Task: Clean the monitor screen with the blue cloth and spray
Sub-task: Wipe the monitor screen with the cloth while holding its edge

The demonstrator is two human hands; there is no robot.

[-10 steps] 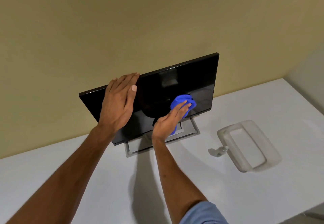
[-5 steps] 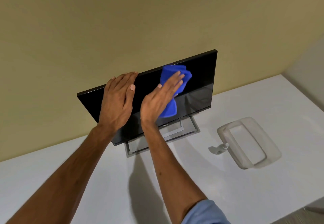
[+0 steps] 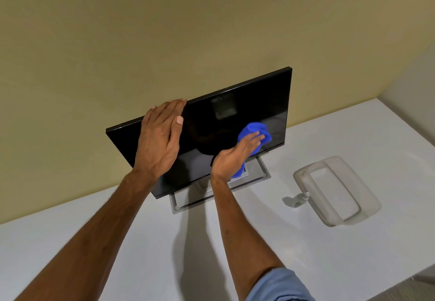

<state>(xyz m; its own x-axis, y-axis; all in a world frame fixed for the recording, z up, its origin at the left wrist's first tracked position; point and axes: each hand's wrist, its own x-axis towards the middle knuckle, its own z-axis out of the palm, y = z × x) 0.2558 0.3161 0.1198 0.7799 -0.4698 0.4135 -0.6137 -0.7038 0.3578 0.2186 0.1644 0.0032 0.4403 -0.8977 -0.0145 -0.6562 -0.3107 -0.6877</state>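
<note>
A black monitor (image 3: 247, 110) stands on a grey stand (image 3: 259, 171) on the white table, its screen dark. My left hand (image 3: 160, 140) lies flat over the upper left part of the screen, fingers hooked over the top edge. My right hand (image 3: 235, 157) presses the blue cloth (image 3: 255, 130) against the lower right part of the screen, near the bottom bezel. Part of the cloth hangs below my palm. A small spray bottle (image 3: 300, 198) lies on the table to the right of the stand.
A translucent plastic tray (image 3: 303, 178) sits upside-up on the white table (image 3: 306, 253) at the right, touching the spray bottle's end. A beige wall rises right behind the monitor. The table's front edge runs at the lower right.
My right hand has swept the blue cloth from the upper middle of the screen down to its lower right part. The left hand has stayed on the monitor's top edge.
</note>
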